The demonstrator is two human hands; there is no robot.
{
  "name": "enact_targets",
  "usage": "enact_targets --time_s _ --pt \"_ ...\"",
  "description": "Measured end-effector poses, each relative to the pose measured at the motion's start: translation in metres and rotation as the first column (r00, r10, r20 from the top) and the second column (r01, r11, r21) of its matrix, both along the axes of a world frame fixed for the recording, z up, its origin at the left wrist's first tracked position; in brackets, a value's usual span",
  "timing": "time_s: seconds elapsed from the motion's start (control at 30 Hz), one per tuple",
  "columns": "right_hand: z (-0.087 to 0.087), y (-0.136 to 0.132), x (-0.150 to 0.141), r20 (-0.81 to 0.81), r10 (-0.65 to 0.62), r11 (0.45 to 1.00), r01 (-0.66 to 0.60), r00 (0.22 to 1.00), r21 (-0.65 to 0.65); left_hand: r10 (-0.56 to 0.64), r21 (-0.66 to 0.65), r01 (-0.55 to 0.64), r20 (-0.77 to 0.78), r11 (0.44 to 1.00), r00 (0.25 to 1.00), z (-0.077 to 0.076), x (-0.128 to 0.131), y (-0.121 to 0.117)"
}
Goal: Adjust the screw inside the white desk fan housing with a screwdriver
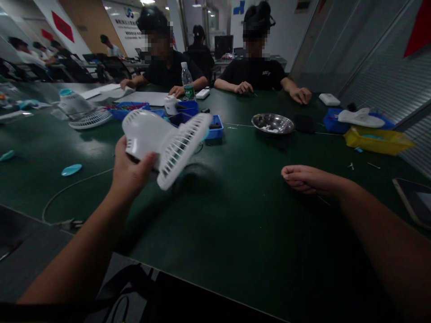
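My left hand (129, 170) grips a white electric fan head (148, 132) by its rounded motor housing, thumb on the near side. The fan's slotted grille faces down to the right, tilted above the table. On the right, my right hand (308, 179) is closed, its fingers curled together over the green table (218, 233). A thin line, perhaps a slim rod, shows just below that wrist; what the fingers hold, if anything, is hidden. Left of the fan, a turquoise oval piece (72, 170) lies on the table, close to a cable (63, 188) with a plug.
Beyond my hands stand a metal bowl (272, 123) with white parts, blue bins (215, 130), a yellow tray (377, 141) and a bottle (188, 85). Another fan (87, 117) sits at left. A phone (412, 202) lies at right. Two people sit opposite.
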State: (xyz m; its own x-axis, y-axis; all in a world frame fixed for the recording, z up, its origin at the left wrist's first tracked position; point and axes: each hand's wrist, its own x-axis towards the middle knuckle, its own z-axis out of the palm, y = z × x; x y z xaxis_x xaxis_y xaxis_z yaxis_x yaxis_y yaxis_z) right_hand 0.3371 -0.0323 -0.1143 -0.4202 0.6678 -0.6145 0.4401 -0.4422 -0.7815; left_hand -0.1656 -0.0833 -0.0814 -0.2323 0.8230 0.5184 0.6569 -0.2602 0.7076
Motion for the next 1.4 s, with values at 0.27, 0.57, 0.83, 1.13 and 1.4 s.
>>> enact_targets --time_s 0.27,0.57,0.83,1.13,1.4 --pt "0.000 -0.001 0.000 0.006 -0.007 1.000 0.006 1.000 0.011 -0.310 -0.164 0.267 -0.362 0.950 0.879 -0.001 0.097 -0.040" --pt "0.001 -0.001 -0.001 -0.035 0.023 1.000 -0.023 0.999 -0.002 -0.412 -0.252 0.326 -0.548 0.911 0.728 0.011 0.155 -0.051" --pt "0.004 -0.004 -0.007 -0.020 0.018 1.000 -0.017 1.000 0.026 -0.605 -0.302 0.525 -0.439 0.795 0.664 0.008 0.174 -0.066" --pt "0.005 -0.002 -0.005 0.052 0.044 0.998 -0.046 0.998 0.039 -0.692 -0.313 0.618 -0.375 0.721 0.618 0.004 0.178 -0.062" --pt "0.005 0.000 0.001 0.064 0.066 0.998 -0.067 0.996 0.019 -0.719 -0.345 0.632 -0.289 0.694 0.632 0.022 0.160 -0.053"
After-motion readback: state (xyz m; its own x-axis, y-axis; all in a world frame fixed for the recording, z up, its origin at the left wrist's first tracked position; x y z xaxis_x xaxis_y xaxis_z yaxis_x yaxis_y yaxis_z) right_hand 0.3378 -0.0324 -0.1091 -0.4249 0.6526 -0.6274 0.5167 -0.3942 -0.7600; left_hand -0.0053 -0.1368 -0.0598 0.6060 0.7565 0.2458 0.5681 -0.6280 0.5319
